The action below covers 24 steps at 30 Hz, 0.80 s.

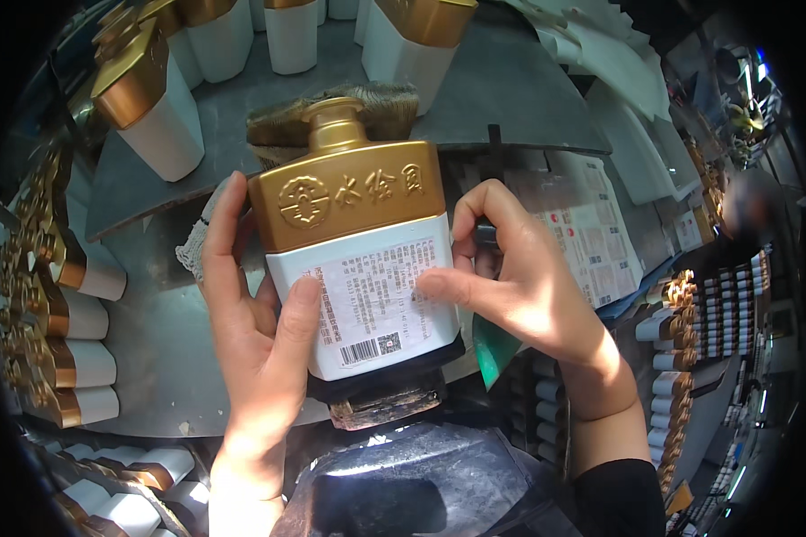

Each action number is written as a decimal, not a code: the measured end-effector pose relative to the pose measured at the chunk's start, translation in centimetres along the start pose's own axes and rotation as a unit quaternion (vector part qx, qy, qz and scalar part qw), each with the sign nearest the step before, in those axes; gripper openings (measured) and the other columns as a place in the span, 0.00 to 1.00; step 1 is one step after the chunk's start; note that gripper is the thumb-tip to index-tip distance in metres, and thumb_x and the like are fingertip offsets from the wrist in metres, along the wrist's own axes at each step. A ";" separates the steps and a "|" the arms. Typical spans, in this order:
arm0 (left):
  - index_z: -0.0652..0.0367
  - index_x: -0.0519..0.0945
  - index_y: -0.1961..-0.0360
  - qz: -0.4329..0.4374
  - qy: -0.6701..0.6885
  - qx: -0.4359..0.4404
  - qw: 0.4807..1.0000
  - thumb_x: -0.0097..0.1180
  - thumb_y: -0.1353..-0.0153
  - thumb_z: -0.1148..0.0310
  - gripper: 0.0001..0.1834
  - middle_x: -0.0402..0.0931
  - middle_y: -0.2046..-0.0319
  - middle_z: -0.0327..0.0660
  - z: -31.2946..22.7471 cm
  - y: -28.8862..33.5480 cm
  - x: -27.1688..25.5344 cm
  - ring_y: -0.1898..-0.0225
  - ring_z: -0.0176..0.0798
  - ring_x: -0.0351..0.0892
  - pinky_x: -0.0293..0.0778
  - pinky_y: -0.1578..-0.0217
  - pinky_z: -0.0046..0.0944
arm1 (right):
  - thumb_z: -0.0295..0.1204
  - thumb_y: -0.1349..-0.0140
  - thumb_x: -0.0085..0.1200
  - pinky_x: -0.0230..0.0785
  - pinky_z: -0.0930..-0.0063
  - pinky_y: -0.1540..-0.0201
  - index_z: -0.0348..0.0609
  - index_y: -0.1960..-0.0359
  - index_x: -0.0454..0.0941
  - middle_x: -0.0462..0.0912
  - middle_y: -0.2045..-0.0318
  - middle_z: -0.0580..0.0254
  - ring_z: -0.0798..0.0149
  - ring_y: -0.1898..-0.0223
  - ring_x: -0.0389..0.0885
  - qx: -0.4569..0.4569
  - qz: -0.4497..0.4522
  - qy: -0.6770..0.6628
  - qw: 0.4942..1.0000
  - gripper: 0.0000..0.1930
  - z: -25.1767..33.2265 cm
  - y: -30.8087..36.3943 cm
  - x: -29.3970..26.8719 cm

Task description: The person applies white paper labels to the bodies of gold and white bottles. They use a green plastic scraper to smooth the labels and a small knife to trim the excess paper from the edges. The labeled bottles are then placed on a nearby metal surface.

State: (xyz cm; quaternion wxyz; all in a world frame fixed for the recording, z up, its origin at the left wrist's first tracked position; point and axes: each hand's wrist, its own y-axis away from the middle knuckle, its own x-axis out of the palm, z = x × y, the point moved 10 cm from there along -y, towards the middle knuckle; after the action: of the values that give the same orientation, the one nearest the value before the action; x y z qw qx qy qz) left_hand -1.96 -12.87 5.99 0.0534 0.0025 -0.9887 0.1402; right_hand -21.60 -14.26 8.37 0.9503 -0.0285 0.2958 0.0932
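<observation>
Left: white-and-gold bottles (85, 315) stacked beside bench (166, 367). Left hand (264, 345) grips labelled bottle (354, 243), thumb on front, fingers round left side. Bottle's centre, between hands, gold end far, label (376, 309) up. Right hand (533, 291): thumb on label, fingers curled at right edge; can't tell if gripping. Farther right: printed sheets (591, 219).

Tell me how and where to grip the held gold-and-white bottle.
I'd grip the flat gold-and-white bottle by its white body's side walls, from left and right: its neck points forward, and the white paper label covers much of the broad front, so side holds should spare it.
</observation>
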 end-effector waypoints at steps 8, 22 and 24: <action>0.56 0.49 0.28 -0.005 -0.026 0.007 1.000 0.61 0.40 0.62 0.45 0.51 0.34 0.51 0.6 0.3 0.2 0.32 0.46 0.53 0.59 0.35 0.47 | 0.40 0.51 0.70 0.66 0.71 0.75 0.42 0.71 0.66 0.74 0.82 0.61 0.64 0.80 0.74 -0.012 -0.030 0.046 0.998 0.23 0.4 -0.6 0.2; 0.52 0.48 0.27 -0.004 0.131 -0.090 0.987 0.66 0.49 0.72 0.52 0.57 0.34 0.52 0.9 1.5 1.0 0.34 0.48 0.61 0.58 0.34 0.46 | 0.32 0.52 0.73 0.62 0.85 0.72 0.43 0.70 0.66 0.69 0.74 0.73 0.80 0.73 0.65 0.007 0.025 0.000 1.000 0.22 -0.4 0.0 0.8; 0.51 0.47 0.27 -0.004 0.156 -0.085 0.984 0.65 0.49 0.74 0.52 0.63 0.40 0.53 0.8 1.6 0.6 0.38 0.44 0.67 0.65 0.38 0.44 | 0.32 0.51 0.72 0.61 0.85 0.71 0.43 0.70 0.66 0.68 0.74 0.73 0.80 0.72 0.65 0.009 0.034 -0.042 0.999 0.22 -0.5 0.0 1.1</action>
State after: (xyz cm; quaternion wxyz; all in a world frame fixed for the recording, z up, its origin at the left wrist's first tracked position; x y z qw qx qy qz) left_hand -2.69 -11.59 4.82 0.2076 -0.0204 -0.9765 0.0538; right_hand -21.03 -14.16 7.34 0.9583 -0.0062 0.2575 0.1241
